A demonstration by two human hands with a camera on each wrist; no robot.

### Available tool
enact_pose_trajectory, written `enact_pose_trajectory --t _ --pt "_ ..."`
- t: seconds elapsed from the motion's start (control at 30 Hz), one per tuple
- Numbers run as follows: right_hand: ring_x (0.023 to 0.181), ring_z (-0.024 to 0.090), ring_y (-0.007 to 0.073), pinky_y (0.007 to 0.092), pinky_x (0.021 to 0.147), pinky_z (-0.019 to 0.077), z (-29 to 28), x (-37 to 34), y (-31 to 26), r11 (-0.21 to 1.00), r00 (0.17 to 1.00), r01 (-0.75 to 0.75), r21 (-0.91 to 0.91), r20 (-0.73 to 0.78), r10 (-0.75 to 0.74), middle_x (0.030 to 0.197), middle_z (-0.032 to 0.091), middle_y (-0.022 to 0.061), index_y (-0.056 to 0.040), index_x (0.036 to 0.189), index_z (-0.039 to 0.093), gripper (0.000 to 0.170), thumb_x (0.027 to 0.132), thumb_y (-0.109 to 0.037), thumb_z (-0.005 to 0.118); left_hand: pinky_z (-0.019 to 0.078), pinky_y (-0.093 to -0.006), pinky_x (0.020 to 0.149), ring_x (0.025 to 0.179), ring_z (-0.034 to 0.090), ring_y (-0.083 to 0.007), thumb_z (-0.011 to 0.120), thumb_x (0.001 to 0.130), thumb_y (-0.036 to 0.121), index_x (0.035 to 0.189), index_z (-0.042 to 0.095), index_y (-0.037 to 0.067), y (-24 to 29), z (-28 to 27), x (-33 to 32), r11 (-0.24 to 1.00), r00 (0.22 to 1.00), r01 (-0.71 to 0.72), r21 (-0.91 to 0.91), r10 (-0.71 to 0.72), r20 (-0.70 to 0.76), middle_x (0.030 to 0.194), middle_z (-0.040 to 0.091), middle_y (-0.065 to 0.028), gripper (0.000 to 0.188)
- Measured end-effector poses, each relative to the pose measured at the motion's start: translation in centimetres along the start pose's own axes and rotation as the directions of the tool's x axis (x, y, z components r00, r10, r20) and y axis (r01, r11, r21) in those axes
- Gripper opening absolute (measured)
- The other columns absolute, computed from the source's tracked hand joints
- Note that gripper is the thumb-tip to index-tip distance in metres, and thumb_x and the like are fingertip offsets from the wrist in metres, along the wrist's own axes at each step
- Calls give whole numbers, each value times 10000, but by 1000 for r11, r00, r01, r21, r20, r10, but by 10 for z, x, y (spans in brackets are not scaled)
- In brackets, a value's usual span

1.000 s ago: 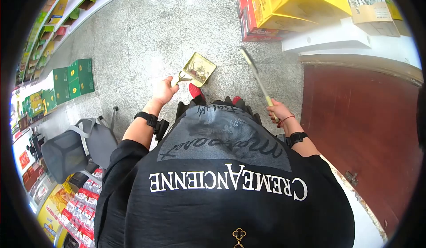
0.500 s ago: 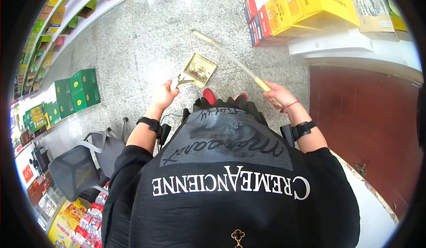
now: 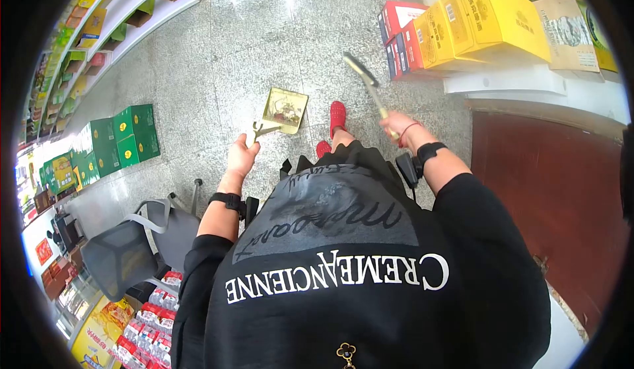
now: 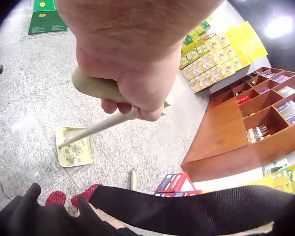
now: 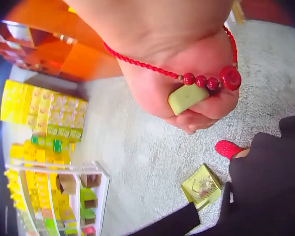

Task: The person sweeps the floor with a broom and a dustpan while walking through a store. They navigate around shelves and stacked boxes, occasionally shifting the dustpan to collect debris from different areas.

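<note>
In the head view my left hand point(image 3: 242, 155) grips the handle of a pale yellow long-handled dustpan point(image 3: 300, 98). Its pan is at floor level, with a scatter of dark debris inside. The left wrist view shows fingers wrapped around the top of the dustpan's handle point(image 4: 96, 129), which slants down to the pan. My right hand point(image 3: 399, 126) holds a broom point(image 3: 377, 98) by its pale handle, the dark-edged head point(image 3: 360, 70) pointing forward and left, apart from the pan. From the right wrist, the rounded end of the broom handle point(image 5: 187, 98) shows in the palm.
Red shoes point(image 3: 338, 118) stand just right of the dustpan. Yellow cartons point(image 3: 462, 25) are stacked front right, and a brown door point(image 3: 541, 190) is at the right. To the left are green boxes point(image 3: 135, 134), a grey chair point(image 3: 119, 253) and shelving point(image 3: 152, 12).
The broom swung left past the front of the dustpan, then back to the right. One red shoe has stepped forward. The left hand keeps hold of the dustpan.
</note>
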State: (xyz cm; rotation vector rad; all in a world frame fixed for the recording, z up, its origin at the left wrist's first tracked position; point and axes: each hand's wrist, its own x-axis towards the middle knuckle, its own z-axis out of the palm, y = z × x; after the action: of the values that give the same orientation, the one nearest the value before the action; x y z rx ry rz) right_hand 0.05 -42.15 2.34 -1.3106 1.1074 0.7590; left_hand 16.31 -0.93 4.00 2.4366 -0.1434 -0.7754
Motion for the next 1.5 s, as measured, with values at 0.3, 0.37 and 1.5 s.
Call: enact_pose_trajectory --t 0.3,0.37,1.5 --pt "408 348 58 219 359 282 -12 -48 -77 986 954 83 -143 297 -37 560 415 -34 -171 1399 320 615 832 -71 536 468 -439 725 793 600 -408 605 739 287 972 573 7 16 -13 46 999 998 44 33 -42 -42 794 618 -247 365" --pt "433 366 41 194 363 274 -20 -58 -95 993 950 99 -62 303 -75 584 434 -34 -134 1410 314 626 830 -68 541 472 -431 694 727 607 -389 605 742 282 959 571 -1 25 -16 62 999 997 53 6 -53 -56 723 609 -233 358" --pt "427 391 47 196 357 282 -123 8 -234 994 982 62 88 172 -77 606 459 -37 -132 1263 505 461 812 -113 594 491 -376 636 623 639 -288 612 751 281 1048 535 -74 164 -73 275 999 999 -24 45 23 24 660 620 -197 469"
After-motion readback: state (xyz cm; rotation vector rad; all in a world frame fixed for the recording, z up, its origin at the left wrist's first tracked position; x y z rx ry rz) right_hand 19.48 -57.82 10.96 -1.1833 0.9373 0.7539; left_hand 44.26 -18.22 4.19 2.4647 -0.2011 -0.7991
